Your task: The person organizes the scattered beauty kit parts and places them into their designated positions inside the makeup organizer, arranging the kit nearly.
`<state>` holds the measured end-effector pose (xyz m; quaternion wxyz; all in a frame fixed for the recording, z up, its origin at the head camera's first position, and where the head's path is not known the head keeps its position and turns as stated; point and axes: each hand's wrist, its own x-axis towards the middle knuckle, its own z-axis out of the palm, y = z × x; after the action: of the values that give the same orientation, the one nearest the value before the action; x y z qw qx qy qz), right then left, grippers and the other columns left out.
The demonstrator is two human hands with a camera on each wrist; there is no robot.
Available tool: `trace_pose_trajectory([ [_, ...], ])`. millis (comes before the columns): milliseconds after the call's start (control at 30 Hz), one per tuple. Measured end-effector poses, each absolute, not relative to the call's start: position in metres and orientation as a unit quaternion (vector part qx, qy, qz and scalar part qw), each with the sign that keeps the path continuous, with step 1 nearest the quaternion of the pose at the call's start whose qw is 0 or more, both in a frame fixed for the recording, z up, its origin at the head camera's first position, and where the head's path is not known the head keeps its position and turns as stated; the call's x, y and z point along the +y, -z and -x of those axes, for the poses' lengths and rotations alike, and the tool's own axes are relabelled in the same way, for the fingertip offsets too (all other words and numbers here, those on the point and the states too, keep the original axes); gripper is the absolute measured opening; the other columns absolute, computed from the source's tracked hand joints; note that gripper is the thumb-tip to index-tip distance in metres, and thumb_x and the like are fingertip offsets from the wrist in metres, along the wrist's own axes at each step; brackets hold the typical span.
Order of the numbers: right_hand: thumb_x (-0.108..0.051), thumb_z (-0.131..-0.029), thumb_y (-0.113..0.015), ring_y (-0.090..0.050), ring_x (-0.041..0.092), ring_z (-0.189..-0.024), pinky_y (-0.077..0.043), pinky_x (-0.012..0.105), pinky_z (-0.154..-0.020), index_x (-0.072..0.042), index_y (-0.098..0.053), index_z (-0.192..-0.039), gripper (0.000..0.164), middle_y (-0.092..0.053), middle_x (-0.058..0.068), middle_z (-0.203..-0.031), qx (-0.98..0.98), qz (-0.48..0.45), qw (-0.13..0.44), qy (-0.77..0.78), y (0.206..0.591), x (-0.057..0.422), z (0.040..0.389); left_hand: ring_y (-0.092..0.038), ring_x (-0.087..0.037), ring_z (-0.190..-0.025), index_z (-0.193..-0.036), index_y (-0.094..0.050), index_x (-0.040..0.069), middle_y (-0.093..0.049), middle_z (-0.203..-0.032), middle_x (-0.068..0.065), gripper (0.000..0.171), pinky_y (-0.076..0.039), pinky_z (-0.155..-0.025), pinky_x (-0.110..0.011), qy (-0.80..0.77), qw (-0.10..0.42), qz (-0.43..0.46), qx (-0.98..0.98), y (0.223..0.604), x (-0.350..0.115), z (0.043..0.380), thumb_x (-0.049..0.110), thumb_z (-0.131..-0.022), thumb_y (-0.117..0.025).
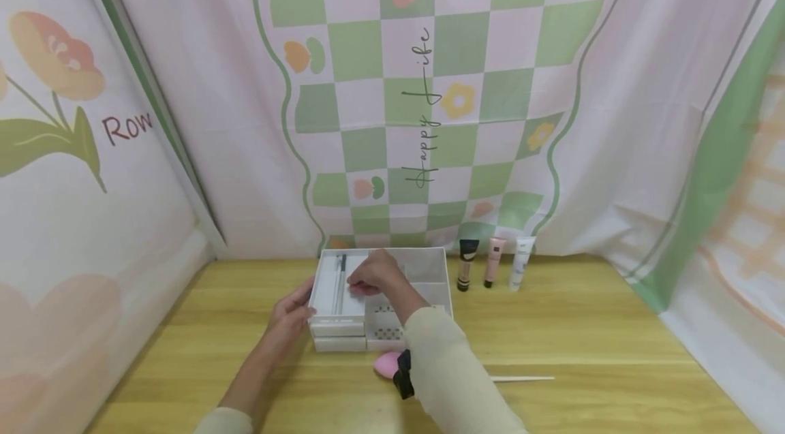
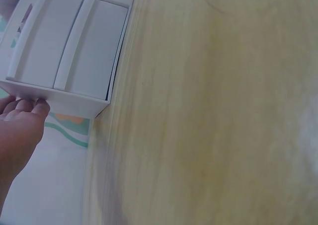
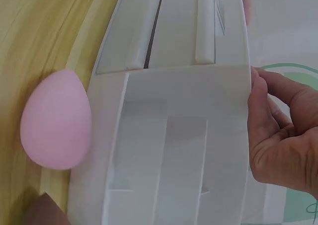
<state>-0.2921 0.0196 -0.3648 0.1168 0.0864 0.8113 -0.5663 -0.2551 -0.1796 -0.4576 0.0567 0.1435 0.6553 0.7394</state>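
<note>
I see the left arm and left grip reach forward; the right arm slants left, the right grip with bent fingers.

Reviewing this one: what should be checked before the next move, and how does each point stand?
1. Left hand touching the organizer: ok, at its left side.
2. Drawer fronts closed: ok, both look shut.
3. Slim sticks inside the upper-left tray: ok.
4. Right hand free of any item: cannot tell, curled fingers hide what lies between them.
5. Pink sponge inside the organizer: not ok, it lies on the table in front.
6. Three tubes upright: ok, right of the organizer.
</note>
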Motion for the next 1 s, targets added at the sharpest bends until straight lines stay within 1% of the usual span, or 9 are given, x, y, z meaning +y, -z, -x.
trace_pose_trajectory([
  [133, 0.003, -0.081, -0.075, -0.059, 0.007, -0.048, -0.053, 0.014, -0.047, 0.008, -0.074, -0.092, 0.012, -0.066, 0.002, -0.057, 0.804, -0.072, 0.123, 0.577, 0.369, 0.023, 0.291, -0.012, -0.040, -0.157, -0.156, -0.019, -0.010, -0.013, -0.168, -0.026, 0.072, -0.037, -0.110, -0.013, -0.740, 0.054, -0.143, 0.655, 0.458, -0.180, 0.255, -0.008, -0.089, -0.046],
  [267, 0.002, -0.083, -0.073, -0.060, 0.005, -0.050, -0.053, 0.013, -0.048, 0.008, -0.075, -0.095, 0.014, -0.065, -0.001, -0.059, 0.789, -0.041, 0.128, 0.600, 0.374, 0.028, 0.291, -0.013, -0.040, -0.157, -0.156, -0.020, -0.010, -0.014, -0.168, -0.025, 0.072, -0.038, -0.110, -0.013, -0.741, 0.053, -0.138, 0.655, 0.458, -0.180, 0.254, -0.008, -0.089, -0.046],
  [367, 0.002, -0.085, -0.070, -0.060, 0.004, -0.052, -0.054, 0.013, -0.051, 0.010, -0.073, -0.100, 0.017, -0.066, -0.001, -0.062, 0.769, -0.016, 0.133, 0.625, 0.377, 0.033, 0.291, -0.014, -0.040, -0.157, -0.156, -0.021, -0.009, -0.016, -0.168, -0.025, 0.072, -0.038, -0.110, -0.014, -0.740, 0.050, -0.138, 0.656, 0.457, -0.180, 0.255, -0.007, -0.089, -0.047],
  [500, 0.001, -0.088, -0.069, -0.061, 0.004, -0.057, -0.055, 0.013, -0.055, 0.009, -0.070, -0.109, 0.023, -0.068, 0.002, -0.071, 0.753, 0.010, 0.144, 0.643, 0.377, 0.042, 0.289, -0.013, -0.041, -0.156, -0.156, -0.021, -0.010, -0.016, -0.168, -0.026, 0.072, -0.038, -0.109, -0.012, -0.739, 0.046, -0.144, 0.657, 0.457, -0.180, 0.255, -0.007, -0.089, -0.047],
  [700, -0.009, -0.092, -0.068, -0.065, 0.008, -0.066, -0.055, 0.018, -0.061, 0.002, -0.068, -0.119, 0.029, -0.073, 0.006, -0.091, 0.758, 0.028, 0.162, 0.631, 0.374, 0.057, 0.286, -0.012, -0.043, -0.156, -0.155, -0.020, -0.012, -0.015, -0.167, -0.027, 0.071, -0.039, -0.109, -0.012, -0.736, 0.042, -0.154, 0.657, 0.457, -0.181, 0.255, -0.007, -0.089, -0.046],
  [900, -0.015, -0.097, -0.061, -0.067, 0.008, -0.070, -0.054, 0.019, -0.063, 0.002, -0.063, -0.128, 0.035, -0.076, 0.012, -0.104, 0.754, 0.050, 0.158, 0.636, 0.377, 0.076, 0.283, -0.014, -0.039, -0.157, -0.156, -0.020, -0.010, -0.015, -0.168, -0.025, 0.072, -0.038, -0.110, -0.013, -0.743, 0.053, -0.144, 0.652, 0.459, -0.180, 0.257, -0.008, -0.089, -0.046],
  [1000, -0.017, -0.098, -0.060, -0.068, 0.007, -0.073, -0.057, 0.020, -0.068, 0.001, -0.062, -0.130, 0.037, -0.075, 0.017, -0.112, 0.758, 0.065, 0.154, 0.631, 0.378, 0.086, 0.281, -0.014, -0.039, -0.157, -0.156, -0.020, -0.011, -0.015, -0.168, -0.025, 0.072, -0.038, -0.110, -0.013, -0.744, 0.051, -0.144, 0.651, 0.460, -0.180, 0.257, -0.009, -0.089, -0.046],
])
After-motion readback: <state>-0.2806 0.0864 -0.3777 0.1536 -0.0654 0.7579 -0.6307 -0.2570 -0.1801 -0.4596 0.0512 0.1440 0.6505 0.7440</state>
